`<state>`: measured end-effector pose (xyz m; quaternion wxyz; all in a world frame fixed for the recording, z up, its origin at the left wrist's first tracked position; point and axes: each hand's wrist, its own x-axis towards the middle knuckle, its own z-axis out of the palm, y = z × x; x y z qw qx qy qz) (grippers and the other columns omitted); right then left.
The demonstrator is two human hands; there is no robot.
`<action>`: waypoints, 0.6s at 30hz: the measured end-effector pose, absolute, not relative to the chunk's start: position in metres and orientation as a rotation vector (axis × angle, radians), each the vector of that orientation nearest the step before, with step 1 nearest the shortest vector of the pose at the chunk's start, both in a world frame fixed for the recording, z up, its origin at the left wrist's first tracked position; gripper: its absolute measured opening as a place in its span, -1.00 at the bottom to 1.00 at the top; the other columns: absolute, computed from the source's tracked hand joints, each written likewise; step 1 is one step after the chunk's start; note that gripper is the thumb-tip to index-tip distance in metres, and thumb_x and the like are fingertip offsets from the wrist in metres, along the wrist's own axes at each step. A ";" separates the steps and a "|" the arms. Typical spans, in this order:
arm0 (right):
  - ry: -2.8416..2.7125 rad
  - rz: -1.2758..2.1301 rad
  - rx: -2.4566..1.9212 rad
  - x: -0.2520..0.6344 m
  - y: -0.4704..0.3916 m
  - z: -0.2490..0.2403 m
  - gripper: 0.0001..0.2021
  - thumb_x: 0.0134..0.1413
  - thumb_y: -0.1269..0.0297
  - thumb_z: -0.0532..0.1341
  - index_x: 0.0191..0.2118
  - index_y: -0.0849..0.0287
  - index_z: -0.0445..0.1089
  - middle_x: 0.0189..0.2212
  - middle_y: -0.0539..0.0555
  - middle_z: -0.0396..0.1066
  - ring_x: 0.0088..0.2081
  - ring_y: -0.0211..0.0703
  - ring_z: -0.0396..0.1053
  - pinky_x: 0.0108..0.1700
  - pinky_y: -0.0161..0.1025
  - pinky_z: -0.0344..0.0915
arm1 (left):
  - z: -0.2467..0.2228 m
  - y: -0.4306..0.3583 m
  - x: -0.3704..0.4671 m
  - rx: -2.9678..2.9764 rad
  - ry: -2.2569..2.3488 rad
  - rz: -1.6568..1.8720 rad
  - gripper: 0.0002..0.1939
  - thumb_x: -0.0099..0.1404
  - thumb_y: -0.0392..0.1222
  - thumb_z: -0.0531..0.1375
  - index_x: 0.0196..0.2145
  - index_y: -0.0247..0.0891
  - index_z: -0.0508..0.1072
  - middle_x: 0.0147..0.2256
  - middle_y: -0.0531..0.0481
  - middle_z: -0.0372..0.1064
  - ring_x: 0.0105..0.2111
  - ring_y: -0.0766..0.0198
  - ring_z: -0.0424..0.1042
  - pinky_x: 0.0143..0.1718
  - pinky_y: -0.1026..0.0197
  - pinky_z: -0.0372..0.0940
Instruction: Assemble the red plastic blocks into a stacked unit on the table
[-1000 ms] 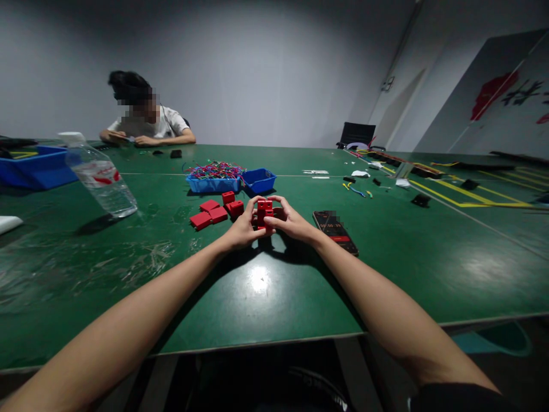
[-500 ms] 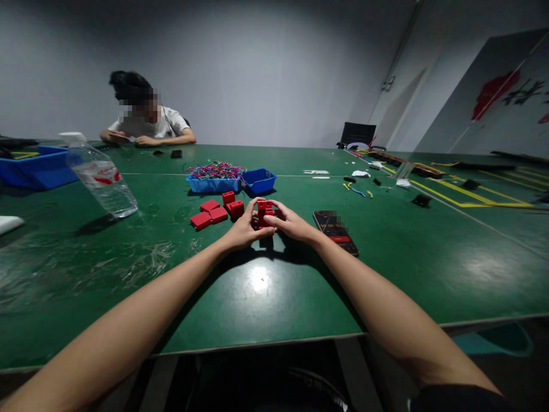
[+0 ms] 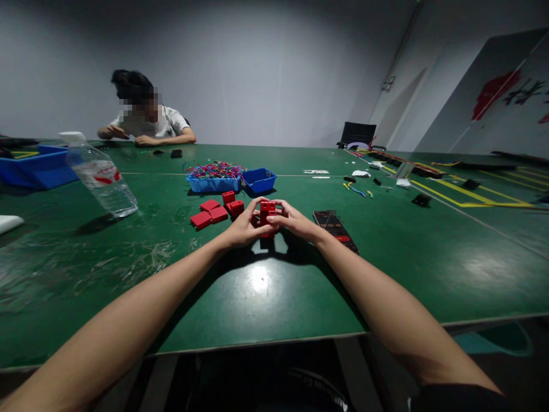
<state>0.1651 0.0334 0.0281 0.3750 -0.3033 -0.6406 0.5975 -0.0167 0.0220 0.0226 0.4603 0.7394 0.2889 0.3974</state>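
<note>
Between my two hands, red blocks [image 3: 267, 209] are held upright just above or on the green table; how many pieces there are is hard to tell. My left hand [image 3: 245, 226] grips them from the left, fingers behind and thumb in front. From the right, my right hand [image 3: 294, 221] closes on them with its thumb across the front. Several loose red blocks [image 3: 218, 214] lie just left of my left hand.
Behind the blocks stand a blue tray of coloured wires [image 3: 214, 184] and a smaller blue tray [image 3: 259, 182]. A phone [image 3: 337, 232] lies right, a tilted water bottle [image 3: 103, 177] stands left. A person [image 3: 148, 120] sits across the green table [image 3: 266, 309].
The held red blocks have shifted slightly to the right, and more of the lower part shows beneath my thumbs. Across the table, the other person's hand has risen a little.
</note>
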 end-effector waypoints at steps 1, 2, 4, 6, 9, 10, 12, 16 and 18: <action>-1.642 1.527 -0.772 0.165 0.033 0.028 -0.42 -0.09 0.20 0.34 0.04 0.08 0.10 -0.10 0.08 0.42 -0.15 -0.12 0.44 -0.12 -0.14 0.39 | 0.024 0.021 -0.017 1.828 0.703 0.971 -0.27 0.11 -0.06 0.31 0.13 -0.21 0.02 -0.09 -0.15 0.39 -0.15 0.14 0.48 -0.09 0.08 0.37; -1.646 1.521 -0.779 0.165 0.033 0.028 -0.42 -0.10 0.20 0.35 0.04 0.08 0.10 -0.11 0.08 0.43 -0.16 -0.12 0.44 -0.14 -0.15 0.40 | 0.025 0.021 -0.017 1.835 0.706 0.959 -0.27 0.12 -0.05 0.30 0.13 -0.21 0.02 -0.10 -0.14 0.40 -0.16 0.15 0.49 -0.10 0.09 0.37; -1.656 1.501 -0.819 0.165 0.034 0.026 -0.43 -0.09 0.18 0.34 0.02 0.09 0.11 -0.16 0.06 0.44 -0.20 -0.14 0.44 -0.21 -0.19 0.40 | 0.025 0.019 -0.018 1.867 0.756 0.935 -0.29 0.14 -0.02 0.27 0.13 -0.21 0.02 -0.17 -0.11 0.43 -0.20 0.16 0.50 -0.15 0.11 0.38; -1.664 1.487 -0.866 0.165 0.035 0.025 -0.46 -0.08 0.16 0.33 0.00 0.11 0.12 -0.24 0.04 0.45 -0.26 -0.17 0.44 -0.27 -0.23 0.37 | 0.026 0.016 -0.018 1.970 0.885 0.913 -0.31 0.18 0.03 0.22 0.15 -0.21 0.02 -0.23 -0.08 0.46 -0.27 0.18 0.51 -0.22 0.14 0.37; -1.670 1.479 -0.886 0.163 0.035 0.025 -0.46 -0.10 0.15 0.33 -0.02 0.12 0.12 -0.27 0.01 0.43 -0.30 -0.21 0.41 -0.31 -0.27 0.32 | 0.029 0.013 -0.022 2.306 1.202 0.865 -0.30 0.20 0.14 0.15 0.19 -0.23 0.06 -0.29 -0.07 0.47 -0.34 0.12 0.49 -0.25 0.11 0.32; -1.674 1.481 -0.884 0.162 0.034 0.025 -0.46 -0.10 0.15 0.33 -0.02 0.12 0.11 -0.26 0.02 0.42 -0.30 -0.21 0.41 -0.32 -0.27 0.31 | 0.031 0.012 -0.024 2.446 1.301 0.846 -0.29 0.20 0.17 0.13 0.18 -0.26 0.10 -0.31 -0.09 0.47 -0.32 0.08 0.48 -0.22 0.08 0.30; -1.687 1.485 -0.875 0.160 0.032 0.027 -0.45 -0.11 0.14 0.33 -0.02 0.11 0.10 -0.22 0.03 0.41 -0.28 -0.20 0.41 -0.32 -0.27 0.29 | 0.037 0.013 -0.031 2.665 1.396 0.833 -0.33 0.21 0.19 0.08 0.14 -0.31 0.20 -0.31 -0.12 0.47 -0.26 0.02 0.46 -0.13 0.03 0.25; -1.709 1.487 -0.887 0.159 0.029 0.028 -0.42 -0.10 0.11 0.34 -0.01 0.11 0.09 -0.18 0.06 0.39 -0.24 -0.17 0.40 -0.30 -0.26 0.29 | 0.050 0.020 -0.048 2.576 1.691 1.002 -0.59 0.34 -0.05 -0.13 0.00 -0.28 0.29 -0.32 -0.07 0.46 -0.31 0.13 0.43 -0.20 0.13 0.24; -1.711 1.473 -0.903 0.159 0.029 0.026 -0.41 -0.11 0.08 0.35 0.00 0.11 0.09 -0.17 0.06 0.39 -0.22 -0.17 0.40 -0.30 -0.25 0.30 | 0.055 0.023 -0.055 2.502 2.042 0.937 -0.64 0.31 -0.12 -0.10 -0.07 -0.30 0.34 -0.27 -0.13 0.46 -0.26 0.10 0.43 -0.19 0.12 0.23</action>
